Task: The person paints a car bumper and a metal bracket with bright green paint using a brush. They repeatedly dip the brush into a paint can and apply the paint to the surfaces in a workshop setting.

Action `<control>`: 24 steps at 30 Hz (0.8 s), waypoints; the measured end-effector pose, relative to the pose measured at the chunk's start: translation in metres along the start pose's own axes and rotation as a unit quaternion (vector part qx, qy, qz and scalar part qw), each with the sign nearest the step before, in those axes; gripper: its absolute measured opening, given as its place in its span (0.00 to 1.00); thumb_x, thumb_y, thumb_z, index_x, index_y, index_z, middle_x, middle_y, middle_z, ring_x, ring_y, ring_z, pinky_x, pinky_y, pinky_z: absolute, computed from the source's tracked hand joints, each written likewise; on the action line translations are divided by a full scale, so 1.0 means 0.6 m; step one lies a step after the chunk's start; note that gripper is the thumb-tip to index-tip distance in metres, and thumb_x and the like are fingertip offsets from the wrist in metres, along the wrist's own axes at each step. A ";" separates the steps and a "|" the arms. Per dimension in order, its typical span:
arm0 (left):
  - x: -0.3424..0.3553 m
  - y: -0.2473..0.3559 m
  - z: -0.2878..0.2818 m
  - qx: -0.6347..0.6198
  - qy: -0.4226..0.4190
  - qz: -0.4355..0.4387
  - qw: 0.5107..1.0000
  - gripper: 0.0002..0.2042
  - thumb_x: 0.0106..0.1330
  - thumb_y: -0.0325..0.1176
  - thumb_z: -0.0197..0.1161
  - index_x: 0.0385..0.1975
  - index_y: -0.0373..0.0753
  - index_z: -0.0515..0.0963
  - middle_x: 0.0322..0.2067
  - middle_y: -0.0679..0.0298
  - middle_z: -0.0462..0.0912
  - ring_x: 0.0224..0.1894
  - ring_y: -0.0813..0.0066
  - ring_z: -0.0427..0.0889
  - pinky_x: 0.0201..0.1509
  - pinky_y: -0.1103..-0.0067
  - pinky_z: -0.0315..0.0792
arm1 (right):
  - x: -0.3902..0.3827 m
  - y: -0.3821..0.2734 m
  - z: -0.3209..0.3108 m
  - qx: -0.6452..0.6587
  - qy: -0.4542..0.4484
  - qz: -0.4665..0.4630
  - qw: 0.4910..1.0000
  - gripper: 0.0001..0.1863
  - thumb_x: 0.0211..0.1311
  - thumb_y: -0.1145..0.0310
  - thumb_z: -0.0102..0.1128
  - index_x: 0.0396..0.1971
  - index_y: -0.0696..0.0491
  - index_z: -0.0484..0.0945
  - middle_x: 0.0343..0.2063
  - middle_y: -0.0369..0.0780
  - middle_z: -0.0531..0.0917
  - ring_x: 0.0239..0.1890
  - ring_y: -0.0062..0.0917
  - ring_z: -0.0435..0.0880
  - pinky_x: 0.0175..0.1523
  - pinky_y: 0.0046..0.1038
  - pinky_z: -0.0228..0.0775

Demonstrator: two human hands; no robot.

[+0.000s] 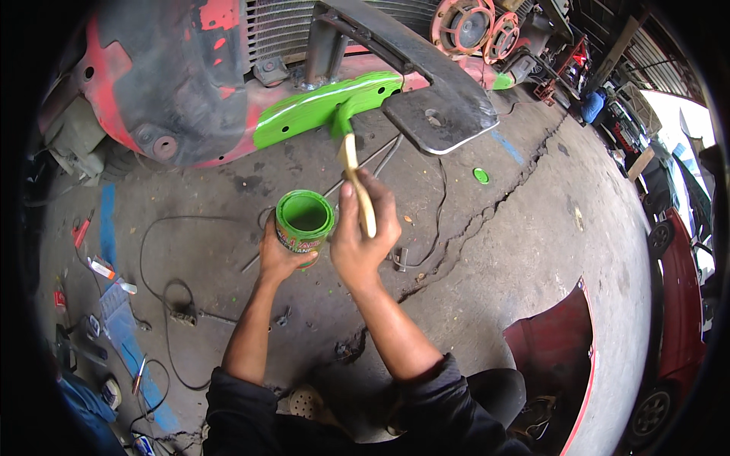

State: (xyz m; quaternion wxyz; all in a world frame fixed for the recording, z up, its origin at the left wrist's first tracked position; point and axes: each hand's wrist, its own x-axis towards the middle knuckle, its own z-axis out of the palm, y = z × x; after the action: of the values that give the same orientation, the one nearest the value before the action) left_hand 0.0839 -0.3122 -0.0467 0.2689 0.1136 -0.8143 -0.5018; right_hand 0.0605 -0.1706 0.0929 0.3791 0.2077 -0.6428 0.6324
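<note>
My left hand (pixel 280 254) is wrapped round a small can of green paint (pixel 304 214), its top uncovered and its rim smeared green. In my right hand (pixel 366 235) is a paintbrush (pixel 351 156), gripped by its pale wooden handle. The brush's green-coated bristles touch the front metal crossbar (pixel 293 114) of a vehicle. A long stretch of that bar is wet-looking green, with a pale streak along its upper part; the ends show faded red. Above and right of the brush juts a dark metal bracket (pixel 441 114) with a hole in its flat end.
A green-smeared lid (pixel 480 175) lies on the cracked concrete floor. Cables (pixel 163 285) and tools are scattered at left, near blue tape (pixel 108 220). A dark red body panel (pixel 559 334) rests at lower right. A red car (pixel 680 304) stands farther right; a person in blue (pixel 591 106) is far off.
</note>
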 end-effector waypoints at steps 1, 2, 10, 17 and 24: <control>-0.001 0.004 -0.002 -0.002 -0.005 -0.008 1.000 0.53 0.28 0.34 0.82 0.61 0.34 0.60 0.54 0.50 0.75 0.57 0.55 0.75 0.62 0.67 0.69 | -0.013 -0.010 -0.012 -0.008 -0.024 -0.026 0.999 0.11 0.64 0.75 0.60 0.43 0.65 0.76 0.32 0.44 0.85 0.32 0.18 0.81 0.36 0.20 0.73; 0.001 0.010 -0.002 -0.006 -0.009 -0.014 1.000 0.53 0.28 0.34 0.82 0.61 0.34 0.60 0.53 0.50 0.76 0.57 0.56 0.75 0.62 0.67 0.69 | -0.021 -0.022 -0.030 0.018 -0.052 -0.020 0.998 0.12 0.64 0.74 0.60 0.43 0.65 0.75 0.32 0.46 0.85 0.32 0.19 0.82 0.37 0.20 0.74; 0.000 -0.010 -0.011 0.016 0.000 0.000 1.000 0.52 0.28 0.34 0.82 0.60 0.34 0.62 0.53 0.51 0.76 0.56 0.57 0.76 0.61 0.68 0.69 | 0.042 0.022 -0.066 -0.011 0.062 0.030 0.998 0.11 0.64 0.74 0.59 0.43 0.64 0.76 0.35 0.47 0.85 0.33 0.22 0.83 0.38 0.22 0.75; 0.001 -0.008 -0.008 0.003 0.018 0.008 1.000 0.46 0.32 0.35 0.81 0.58 0.36 0.64 0.52 0.51 0.75 0.55 0.55 0.76 0.60 0.67 0.69 | -0.004 -0.022 0.012 -0.030 -0.013 -0.095 0.995 0.13 0.53 0.81 0.65 0.40 0.65 0.77 0.33 0.49 0.83 0.30 0.35 0.83 0.35 0.30 0.76; -0.001 -0.063 -0.023 -0.071 -0.012 -0.058 0.996 0.46 0.32 0.39 0.81 0.57 0.38 0.65 0.52 0.52 0.75 0.56 0.54 0.74 0.60 0.65 0.68 | -0.046 -0.085 -0.034 0.111 -0.125 -0.069 0.983 0.14 0.55 0.78 0.66 0.40 0.67 0.76 0.32 0.50 0.84 0.31 0.31 0.84 0.38 0.28 0.76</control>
State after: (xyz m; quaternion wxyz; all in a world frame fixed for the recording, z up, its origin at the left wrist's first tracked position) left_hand 0.0891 -0.3401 -0.0754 0.2370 0.1351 -0.7716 -0.5746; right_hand 0.1206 -0.1627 0.1039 0.3134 0.3699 -0.5947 0.6413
